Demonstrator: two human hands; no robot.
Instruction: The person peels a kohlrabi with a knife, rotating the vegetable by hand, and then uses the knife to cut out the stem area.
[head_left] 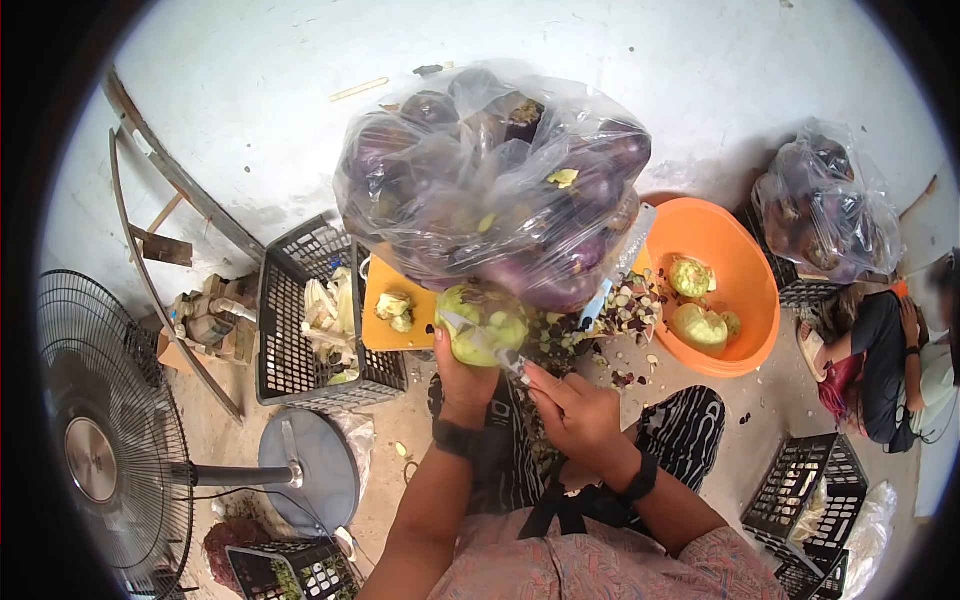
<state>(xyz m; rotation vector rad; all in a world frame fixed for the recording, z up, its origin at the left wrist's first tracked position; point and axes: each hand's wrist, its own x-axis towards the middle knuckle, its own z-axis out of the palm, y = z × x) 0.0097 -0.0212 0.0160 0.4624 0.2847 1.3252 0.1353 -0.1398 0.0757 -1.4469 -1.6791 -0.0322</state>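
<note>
So I've got this pale green, round, firm-looking vegetable [484,335] right around the middle of the frame, just below the big clear plastic bag of round purple vegetables [490,200]. My left hand [464,378] is wrapped on it from the lower left, thumb up along the near side. My right hand [588,415], to the lower right of it, is closed around a small metal-bladed knife [516,367], and the blade lies over the face of the thing.

My guess on handling: solid and fairly heavy for its size, stiff all through, so squeezing hard shouldn't dent it. The slippery part is what I'd worry about — those bare pale patches look moist, and a round shape like that could roll out of a lazy grip. I'd cup it low from underneath, palm on the left side, and keep fingertips off the cut face. Can't tell what my hidden fingers are touching behind it, though.

Similar pale green pieces [700,328] sit in the orange plastic basin [742,275] right of centre — same deal, I'd reckon: scoop from below, don't pinch.
</note>
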